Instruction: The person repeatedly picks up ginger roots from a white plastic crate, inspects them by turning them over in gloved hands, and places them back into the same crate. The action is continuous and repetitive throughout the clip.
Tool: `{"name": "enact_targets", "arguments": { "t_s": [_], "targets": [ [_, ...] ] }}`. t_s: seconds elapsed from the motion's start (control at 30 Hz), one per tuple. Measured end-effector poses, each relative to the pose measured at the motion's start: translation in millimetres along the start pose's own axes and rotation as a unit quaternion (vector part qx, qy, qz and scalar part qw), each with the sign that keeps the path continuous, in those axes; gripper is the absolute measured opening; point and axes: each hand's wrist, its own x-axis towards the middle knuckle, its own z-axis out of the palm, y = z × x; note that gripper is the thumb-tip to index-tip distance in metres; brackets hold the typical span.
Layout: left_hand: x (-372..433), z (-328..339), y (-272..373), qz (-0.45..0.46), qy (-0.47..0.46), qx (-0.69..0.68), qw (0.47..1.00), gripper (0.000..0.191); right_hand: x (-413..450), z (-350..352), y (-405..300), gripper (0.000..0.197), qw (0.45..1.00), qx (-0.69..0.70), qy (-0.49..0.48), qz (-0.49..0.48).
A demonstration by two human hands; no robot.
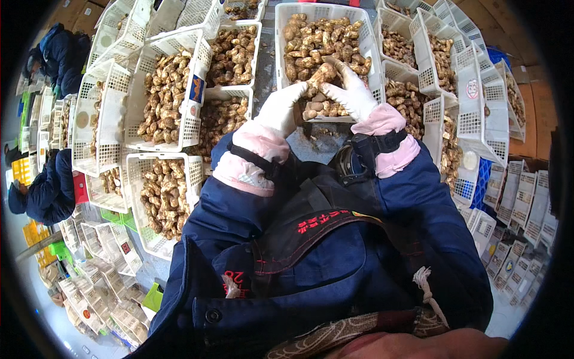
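My left hand (283, 106) and my right hand (352, 93), both in white gloves, meet over the near end of a white plastic crate (376, 67). Between them is a thick, knobby brown piece of produce (323, 74), which looks like a stout mushroom. The right fingers and thumb close around its upper part. At its lower end are the left fingertips; the left palm is hidden from view. Beneath, the crate holds a heap of similar brown mushrooms (320, 42), with some smooth, rounded brown pieces (315, 107) near its front edge.
More white crates of mushrooms (166, 96) flank me on the left, and tilted, stacked ones (441, 58) on the right. Crumbs (320, 132) lie on the blue-grey surface before me. Two people in dark blue (45, 186) are at far left. Cardboard boxes (540, 112) stand at right.
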Motion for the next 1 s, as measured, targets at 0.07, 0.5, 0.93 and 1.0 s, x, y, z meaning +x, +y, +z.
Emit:
{"name": "enact_targets", "arguments": {
  "t_s": [0.07, 0.5, 0.93, 1.0],
  "targets": [
    [-0.1, 1.6, 0.0, -0.004, 0.003, -0.008, 1.0, 0.035, 0.3, 5.1, 2.0, 0.065, 0.997, 0.07, -0.008, 0.028],
    [3.3, 3.6, -4.9, 0.014, -0.048, 0.017, 0.999, 0.037, -3.5, 13.7, -1.7, 0.058, 0.992, 0.083, -0.061, 0.07],
    [4.7, 1.6, -8.4, 0.101, 0.026, 0.16, 0.982, 0.04, -3.5, 11.1, -4.8, 0.06, 0.985, 0.116, -0.079, 0.097],
    [3.0, 4.9, -8.2, 0.094, -0.028, 0.058, 0.994, 0.04, -3.6, 10.6, -4.1, 0.062, 0.982, 0.136, -0.085, 0.104]
  ]
}}
